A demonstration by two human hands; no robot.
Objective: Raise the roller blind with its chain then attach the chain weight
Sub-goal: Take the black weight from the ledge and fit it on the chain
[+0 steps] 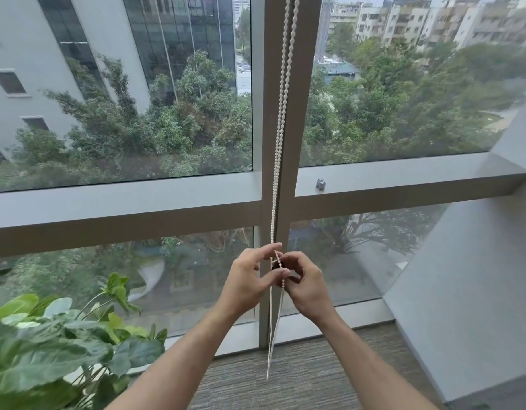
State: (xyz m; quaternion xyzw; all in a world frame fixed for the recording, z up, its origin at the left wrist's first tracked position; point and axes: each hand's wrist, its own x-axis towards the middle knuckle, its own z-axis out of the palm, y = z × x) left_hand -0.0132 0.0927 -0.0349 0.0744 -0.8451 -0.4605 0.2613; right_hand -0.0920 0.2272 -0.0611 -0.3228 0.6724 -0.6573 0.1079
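Beaded chain (281,113) of small off-white balls, hanging in two strands down the grey window mullion (297,137) and pinched low between both hands. Left hand (250,279) half closed, thumb and forefinger nipping the strands; right hand (303,281) curled around a small dark piece, barely seen, pressed to the beads. Beyond: smooth grey sill (403,177) carrying a little grey cylindrical part (321,184), ribbed grey carpet (300,377), broad glossy leaves of a plant (49,350); no legible writing.

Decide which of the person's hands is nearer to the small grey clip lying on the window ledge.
Right. The right hand sits below the grey clip, slightly to its left; the left hand is further left, across the bead chain. Both hold the chain well below the ledge.
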